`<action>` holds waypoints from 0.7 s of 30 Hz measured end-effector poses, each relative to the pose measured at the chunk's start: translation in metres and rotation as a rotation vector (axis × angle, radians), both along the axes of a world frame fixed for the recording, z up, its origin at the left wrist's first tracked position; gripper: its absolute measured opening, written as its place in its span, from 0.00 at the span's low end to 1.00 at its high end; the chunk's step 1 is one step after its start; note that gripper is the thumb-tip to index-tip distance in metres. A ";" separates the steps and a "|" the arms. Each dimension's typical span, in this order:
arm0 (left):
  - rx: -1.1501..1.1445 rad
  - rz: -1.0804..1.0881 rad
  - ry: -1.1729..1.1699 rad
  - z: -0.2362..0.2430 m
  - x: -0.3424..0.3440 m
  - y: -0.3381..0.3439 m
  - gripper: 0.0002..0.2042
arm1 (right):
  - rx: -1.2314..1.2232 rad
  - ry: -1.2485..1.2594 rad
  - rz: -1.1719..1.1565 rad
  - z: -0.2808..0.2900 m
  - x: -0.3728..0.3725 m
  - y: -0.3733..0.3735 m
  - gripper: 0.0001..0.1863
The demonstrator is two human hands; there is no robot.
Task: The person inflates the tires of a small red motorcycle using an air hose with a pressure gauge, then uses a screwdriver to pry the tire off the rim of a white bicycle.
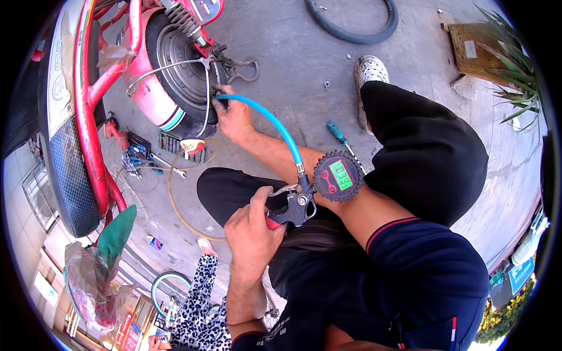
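My left hand (pixel 252 228) is wrapped round the handle and lever of a tire inflator (pixel 300 207), low in the middle. Its round black digital gauge (pixel 338 175) has a lit green screen and lies over my right forearm. From the inflator a blue hose (pixel 272 120) curves up to the wheel of a red scooter. My right hand (pixel 235 120) is closed round the hose's far end, right beside the rim (pixel 182 61) and black tire (pixel 190 124). The hose tip and the valve are hidden by my fingers.
A green-handled screwdriver (pixel 336 131) lies by my right arm. Wrenches (pixel 170 166), a red power tool (pixel 117 133) and a socket set lie below the wheel. Further off are an inner tube or tire (pixel 357 36), a wooden planter (pixel 474 50) and a person in spotted trousers (pixel 199 298).
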State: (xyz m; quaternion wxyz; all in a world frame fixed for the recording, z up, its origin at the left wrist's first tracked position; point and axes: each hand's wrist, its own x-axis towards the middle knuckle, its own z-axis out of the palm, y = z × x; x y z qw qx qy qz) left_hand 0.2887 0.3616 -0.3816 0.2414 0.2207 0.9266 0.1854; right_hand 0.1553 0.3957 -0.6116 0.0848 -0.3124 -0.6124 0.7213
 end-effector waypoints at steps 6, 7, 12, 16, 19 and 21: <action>-0.020 -0.012 0.005 -0.008 0.009 -0.003 0.35 | -0.021 0.006 0.009 0.002 0.001 0.000 0.20; -0.021 -0.009 0.002 -0.009 0.010 -0.003 0.36 | -0.021 0.005 0.012 0.003 0.001 0.000 0.20; -0.018 -0.028 0.018 -0.014 0.011 -0.004 0.34 | -0.013 -0.005 0.009 0.005 0.002 0.003 0.20; -0.014 -0.035 0.022 -0.014 0.012 -0.001 0.32 | 0.004 0.009 0.002 0.004 0.001 0.003 0.20; -0.008 -0.050 0.020 -0.015 0.012 -0.002 0.33 | -0.005 0.005 0.003 0.006 0.001 0.006 0.20; -0.018 -0.029 0.023 -0.015 0.014 -0.004 0.35 | -0.017 0.025 -0.007 0.005 0.002 -0.003 0.20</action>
